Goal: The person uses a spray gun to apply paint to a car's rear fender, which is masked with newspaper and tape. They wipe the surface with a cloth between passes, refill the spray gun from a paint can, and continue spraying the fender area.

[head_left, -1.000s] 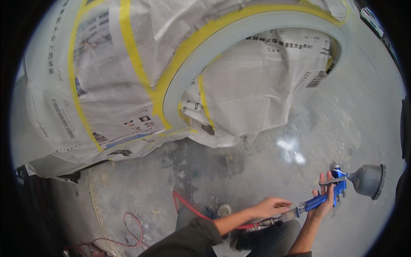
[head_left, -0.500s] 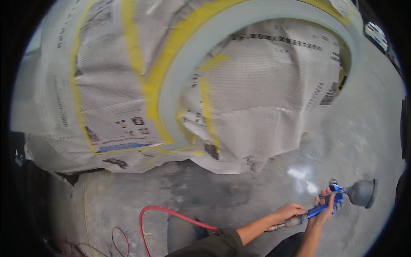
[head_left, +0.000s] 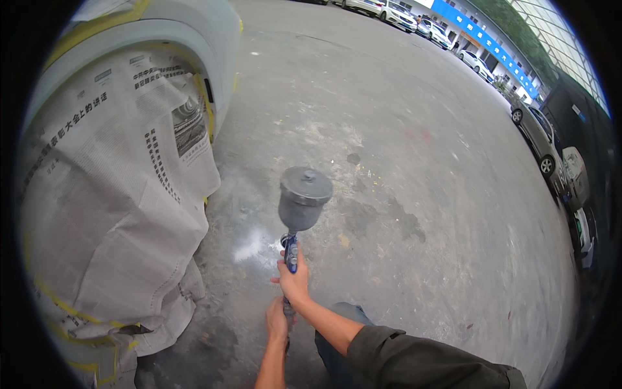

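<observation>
A spray gun [head_left: 291, 251] with a blue body carries a dark grey lidded cup [head_left: 303, 198] on top. My right hand [head_left: 295, 280] is wrapped round its handle, fingers showing at the left side. Just below, my left hand [head_left: 277, 319] is closed round the fitting [head_left: 289, 310] at the handle's lower end, which it partly hides. To the left of the gun, and apart from it, is a pale car body [head_left: 223, 58] with its wheel area covered by newspaper [head_left: 97, 194] and yellow masking tape [head_left: 61, 305].
Stained grey concrete floor [head_left: 402, 162] stretches ahead and to the right, with a whitish patch [head_left: 253, 246] near the gun. Parked cars [head_left: 398, 16] stand far off before a building with a blue sign [head_left: 466, 29]. More cars [head_left: 541, 139] line the right side.
The view has swung right, so the masked car now lies at the left. The spray gun has turned from lying sideways to cup-up. The red hose has left the view.
</observation>
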